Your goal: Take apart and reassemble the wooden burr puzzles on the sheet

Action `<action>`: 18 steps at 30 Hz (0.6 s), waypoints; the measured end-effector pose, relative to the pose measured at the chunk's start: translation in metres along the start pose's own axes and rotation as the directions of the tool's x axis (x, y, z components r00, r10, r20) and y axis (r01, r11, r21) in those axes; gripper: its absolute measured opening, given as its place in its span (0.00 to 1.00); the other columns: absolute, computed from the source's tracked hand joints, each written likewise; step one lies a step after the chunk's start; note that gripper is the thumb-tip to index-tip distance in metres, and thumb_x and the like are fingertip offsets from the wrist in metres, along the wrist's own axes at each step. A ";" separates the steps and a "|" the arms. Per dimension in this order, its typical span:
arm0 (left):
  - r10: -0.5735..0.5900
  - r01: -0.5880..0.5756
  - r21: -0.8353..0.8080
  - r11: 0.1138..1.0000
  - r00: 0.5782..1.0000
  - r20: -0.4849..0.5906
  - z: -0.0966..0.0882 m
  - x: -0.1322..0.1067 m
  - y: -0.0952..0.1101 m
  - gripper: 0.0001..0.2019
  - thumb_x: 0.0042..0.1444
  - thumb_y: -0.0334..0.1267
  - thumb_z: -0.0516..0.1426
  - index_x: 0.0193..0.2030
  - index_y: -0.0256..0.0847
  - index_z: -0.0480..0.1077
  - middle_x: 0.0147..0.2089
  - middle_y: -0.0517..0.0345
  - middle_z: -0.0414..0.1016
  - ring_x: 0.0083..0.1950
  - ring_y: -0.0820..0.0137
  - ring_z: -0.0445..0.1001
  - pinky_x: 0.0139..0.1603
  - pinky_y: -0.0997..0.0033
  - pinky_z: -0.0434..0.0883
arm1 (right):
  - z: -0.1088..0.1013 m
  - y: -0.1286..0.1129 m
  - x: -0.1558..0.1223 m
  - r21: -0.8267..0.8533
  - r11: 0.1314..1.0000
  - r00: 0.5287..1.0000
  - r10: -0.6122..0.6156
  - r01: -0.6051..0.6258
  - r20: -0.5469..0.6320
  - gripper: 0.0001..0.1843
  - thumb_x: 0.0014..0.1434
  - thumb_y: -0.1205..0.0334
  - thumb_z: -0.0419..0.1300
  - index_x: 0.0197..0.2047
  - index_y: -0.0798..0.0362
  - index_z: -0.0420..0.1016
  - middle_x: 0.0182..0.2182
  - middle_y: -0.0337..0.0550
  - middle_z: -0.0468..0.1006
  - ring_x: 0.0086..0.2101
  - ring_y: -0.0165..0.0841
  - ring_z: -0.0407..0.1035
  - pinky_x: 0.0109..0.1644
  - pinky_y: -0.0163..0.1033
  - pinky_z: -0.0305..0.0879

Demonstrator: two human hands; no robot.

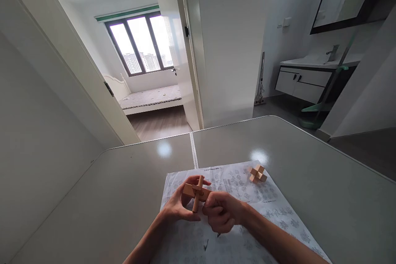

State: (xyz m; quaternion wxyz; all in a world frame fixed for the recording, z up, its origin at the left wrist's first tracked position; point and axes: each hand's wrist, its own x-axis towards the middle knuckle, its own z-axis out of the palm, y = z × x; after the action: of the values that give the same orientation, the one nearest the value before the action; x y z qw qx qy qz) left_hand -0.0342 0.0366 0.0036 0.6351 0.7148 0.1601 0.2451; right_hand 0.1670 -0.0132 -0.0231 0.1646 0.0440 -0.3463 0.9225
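A wooden interlocking puzzle (198,192), made of flat pieces crossed by a round rod, is held above a printed sheet (222,177). My left hand (182,204) wraps it from the left, with the thumb below and the fingers behind. From the right, my right hand (221,210) pinches the end of a flat piece, its other fingers curled in. A second wooden puzzle (257,174), a star-like cluster of crossed blocks, lies on the sheet's upper right part. The sheet carries printed diagrams and small text.
The grey table (130,198) has a pale seam (193,148) running toward its far edge. Beyond stand an open door (176,41), a bed (151,97) under a window, and a washbasin cabinet (305,80) at the right.
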 end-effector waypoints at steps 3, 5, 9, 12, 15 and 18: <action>0.006 -0.009 -0.086 0.996 0.999 -0.042 0.005 0.000 -0.001 0.48 0.38 0.46 0.75 0.68 0.53 0.62 0.65 0.48 0.72 0.63 0.47 0.73 0.62 0.46 0.70 | -0.001 -0.001 -0.002 -0.021 1.000 0.998 -0.024 0.023 -0.051 0.22 0.60 0.50 0.57 0.20 0.48 0.55 0.10 0.27 0.51 0.09 0.23 0.41 0.08 0.27 0.46; -0.003 -0.006 -0.105 0.994 0.997 -0.079 0.007 0.000 -0.002 0.48 0.39 0.45 0.74 0.69 0.54 0.61 0.62 0.50 0.75 0.63 0.47 0.73 0.63 0.44 0.69 | 0.001 -0.001 -0.004 -0.063 0.996 0.991 -0.064 0.057 -0.119 0.24 0.62 0.45 0.58 0.22 0.49 0.56 0.10 0.26 0.52 0.09 0.22 0.41 0.09 0.27 0.45; -0.051 0.030 -0.099 0.995 0.974 -0.220 0.009 -0.002 0.001 0.48 0.41 0.46 0.74 0.69 0.54 0.61 0.55 0.52 0.79 0.59 0.48 0.76 0.61 0.45 0.71 | 0.007 0.000 -0.004 -0.230 0.952 0.924 -0.262 0.201 -0.278 0.26 0.66 0.39 0.59 0.28 0.49 0.60 0.11 0.23 0.53 0.09 0.22 0.43 0.11 0.26 0.46; -0.046 0.013 -0.103 0.995 0.943 -0.328 0.009 -0.002 0.005 0.44 0.46 0.45 0.73 0.69 0.50 0.62 0.57 0.49 0.78 0.60 0.49 0.76 0.62 0.48 0.71 | 0.009 -0.001 -0.004 -0.317 0.923 0.878 -0.329 0.220 -0.348 0.27 0.66 0.36 0.59 0.29 0.50 0.62 0.11 0.22 0.54 0.10 0.23 0.48 0.11 0.27 0.48; -0.024 -0.014 -0.094 0.995 0.920 -0.390 0.009 -0.001 0.008 0.42 0.47 0.43 0.74 0.67 0.47 0.62 0.60 0.45 0.76 0.62 0.49 0.75 0.64 0.52 0.70 | 0.009 -0.002 -0.003 -0.335 0.921 0.871 -0.323 0.199 -0.371 0.29 0.64 0.32 0.59 0.31 0.50 0.65 0.11 0.22 0.54 0.09 0.23 0.49 0.11 0.27 0.49; -0.034 0.013 -0.054 0.998 0.911 -0.411 0.009 -0.001 0.008 0.41 0.48 0.41 0.73 0.66 0.48 0.62 0.60 0.45 0.76 0.61 0.51 0.76 0.62 0.54 0.71 | 0.007 -0.002 -0.003 -0.351 0.916 0.855 -0.333 0.193 -0.398 0.30 0.64 0.30 0.57 0.31 0.51 0.66 0.10 0.22 0.55 0.09 0.24 0.51 0.11 0.28 0.50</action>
State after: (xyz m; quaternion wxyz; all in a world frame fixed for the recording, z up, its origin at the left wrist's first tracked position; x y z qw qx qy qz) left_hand -0.0306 0.0270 0.0104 0.6079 0.6289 0.2926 0.3865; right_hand 0.1699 -0.0174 -0.0166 0.3708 -0.1486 -0.4246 0.8125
